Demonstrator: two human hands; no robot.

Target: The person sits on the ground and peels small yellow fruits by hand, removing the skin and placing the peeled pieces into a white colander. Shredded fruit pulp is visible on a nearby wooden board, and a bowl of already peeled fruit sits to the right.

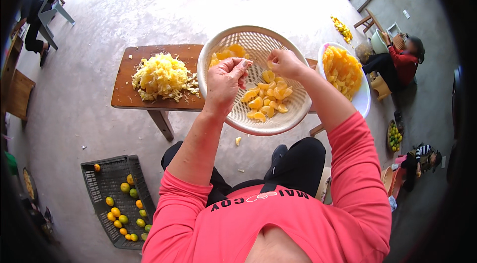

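My left hand [228, 76] is over a pale plastic colander [257, 35], thumb and forefinger pinched together. A small pale scrap, perhaps pith [250, 63], shows at those fingertips. To its right, above the colander's far side, my right hand [286, 63] has its fingers curled inward; whether they hold anything is hidden. Peeled citrus segments [266, 101] lie in the near part of the colander. Behind my left hand, larger peeled pieces [234, 51] rest against the far-left wall. The colander sits on a brown wooden bench [164, 105] and overhangs its near edge.
A heap of pale peel scraps [160, 76] is left on the bench. At right stands a white basin [365, 103] of orange segments [341, 71]. A black crate [111, 188] with citrus fruit is on the floor. One person [404, 58] sits at right, another [425, 158] farther down.
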